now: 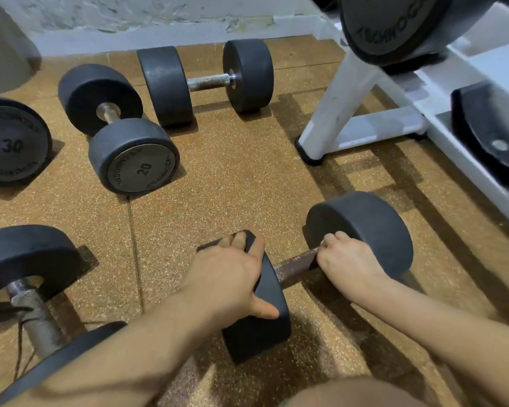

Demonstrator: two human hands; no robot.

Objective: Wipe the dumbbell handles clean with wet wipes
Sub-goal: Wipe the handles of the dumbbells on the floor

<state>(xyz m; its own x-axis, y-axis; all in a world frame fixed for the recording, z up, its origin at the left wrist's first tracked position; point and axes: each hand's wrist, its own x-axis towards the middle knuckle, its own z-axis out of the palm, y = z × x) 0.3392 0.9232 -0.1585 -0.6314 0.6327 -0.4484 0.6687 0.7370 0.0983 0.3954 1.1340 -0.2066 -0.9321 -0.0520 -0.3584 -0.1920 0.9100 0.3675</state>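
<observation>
A black dumbbell lies on the brown floor in front of me, its rusty handle (296,267) running between a near weight head (265,312) and a far head (365,227). My left hand (227,280) is spread over the near head, gripping it from above. Closed around the handle's far end, right beside the far head, is my right hand (347,259). No wet wipe shows; anything inside the right fist is hidden.
Other dumbbells lie around: one marked 20 (121,136), one at the back (206,80), one marked 30 at the left edge (12,145), one at lower left (33,292). A white rack (350,113) with more weights stands on the right.
</observation>
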